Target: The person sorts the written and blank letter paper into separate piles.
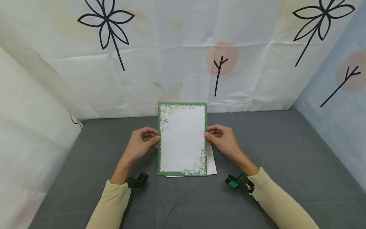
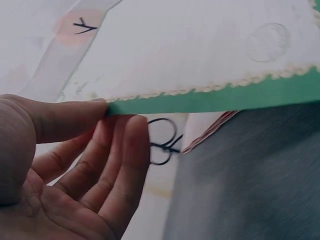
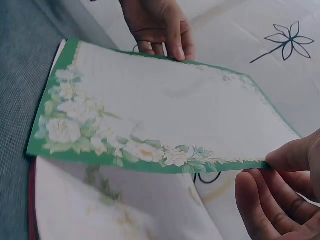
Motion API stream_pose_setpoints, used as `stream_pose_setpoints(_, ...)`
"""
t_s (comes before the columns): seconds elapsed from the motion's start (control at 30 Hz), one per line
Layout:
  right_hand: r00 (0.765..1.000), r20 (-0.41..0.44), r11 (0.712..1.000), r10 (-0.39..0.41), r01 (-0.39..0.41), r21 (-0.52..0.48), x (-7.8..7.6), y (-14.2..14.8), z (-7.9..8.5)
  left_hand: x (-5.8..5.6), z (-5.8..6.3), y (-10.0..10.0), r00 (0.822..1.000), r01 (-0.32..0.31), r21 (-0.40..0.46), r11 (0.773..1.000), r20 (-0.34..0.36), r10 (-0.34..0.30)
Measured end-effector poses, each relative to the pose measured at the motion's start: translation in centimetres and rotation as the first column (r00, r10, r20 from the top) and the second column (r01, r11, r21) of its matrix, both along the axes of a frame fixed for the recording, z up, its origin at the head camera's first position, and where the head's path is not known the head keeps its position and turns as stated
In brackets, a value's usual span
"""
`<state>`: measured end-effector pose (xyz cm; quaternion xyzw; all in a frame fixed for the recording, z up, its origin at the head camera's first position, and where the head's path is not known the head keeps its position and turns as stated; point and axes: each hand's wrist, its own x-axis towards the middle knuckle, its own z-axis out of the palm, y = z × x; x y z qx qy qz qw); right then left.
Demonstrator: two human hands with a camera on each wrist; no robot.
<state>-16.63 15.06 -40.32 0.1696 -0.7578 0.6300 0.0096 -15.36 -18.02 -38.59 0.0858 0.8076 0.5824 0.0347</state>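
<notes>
A sheet of decorated writing paper [image 1: 183, 140] with a green border and pale flowers stands raised above the table. My left hand [image 1: 139, 143] pinches its left edge between thumb and fingers. On the opposite edge my right hand [image 1: 224, 141] pinches it the same way. Below it lie more light papers [image 1: 212, 163] with a floral print, partly covered by the sheet; the right wrist view shows the stack [image 3: 120, 200] with a reddish edge. In the left wrist view, the thumb [image 2: 70, 120] lies on top of the green border.
A grey cloth covers the table [image 1: 271, 152]. White curtain fabric [image 1: 177, 70] with black flower drawings hangs behind, and more fabric closes off both sides. A black band sits on each wrist, and a dark cord [image 1: 75, 121] shows at the back left corner.
</notes>
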Motion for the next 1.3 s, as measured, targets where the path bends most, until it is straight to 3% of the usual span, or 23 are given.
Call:
stream_pose_setpoints(0.3,0.999,0.045,0.993,0.025,-0.019,-0.121,-0.3,-3.6,1.8,0.9,2.1,-2.8,1.000,-0.026,-0.033,0.999,-0.002,0.026)
stream_pose_setpoints(0.7,0.992,0.124,0.969,0.020,0.012,-0.247,-0.7,-8.9,2.8,1.4,3.4,-6.3,0.988,-0.152,-0.124,0.981,-0.010,0.152)
stream_pose_setpoints(1.13,0.980,0.175,0.976,-0.092,0.124,-0.178,-0.7,-13.4,2.1,1.6,3.3,-8.2,0.969,-0.221,-0.244,0.944,0.053,0.240)
stream_pose_setpoints(1.3,0.979,0.177,0.982,-0.103,0.128,-0.137,-0.6,-14.9,1.4,1.6,3.1,-8.9,0.963,-0.230,-0.297,0.927,0.071,0.261)
